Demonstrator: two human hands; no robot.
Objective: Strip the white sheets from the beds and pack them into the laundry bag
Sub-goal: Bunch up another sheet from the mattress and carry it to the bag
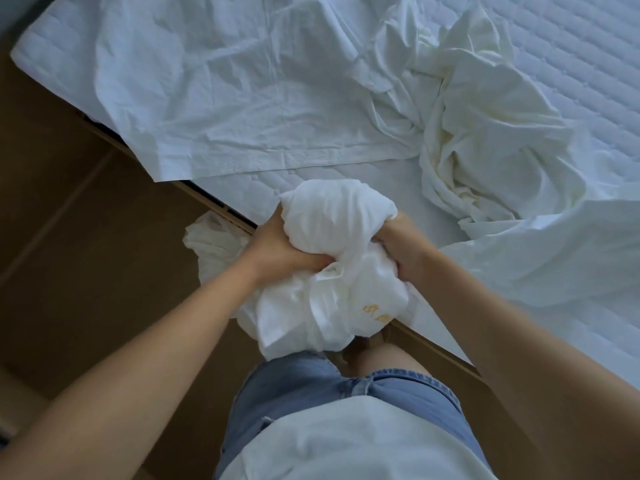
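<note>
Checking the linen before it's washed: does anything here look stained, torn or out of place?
No tears or spills show. The crumpled sheet on the mattress looks yellower in its folds than the flat sheet beside it; stain or lighting, I cannot tell. The left hand and right hand grip the bundle.

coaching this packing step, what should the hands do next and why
Probably press the balled sheet deeper into what looks like the laundry bag: the left hand and right hand grip it, and much bulges above them.
</note>
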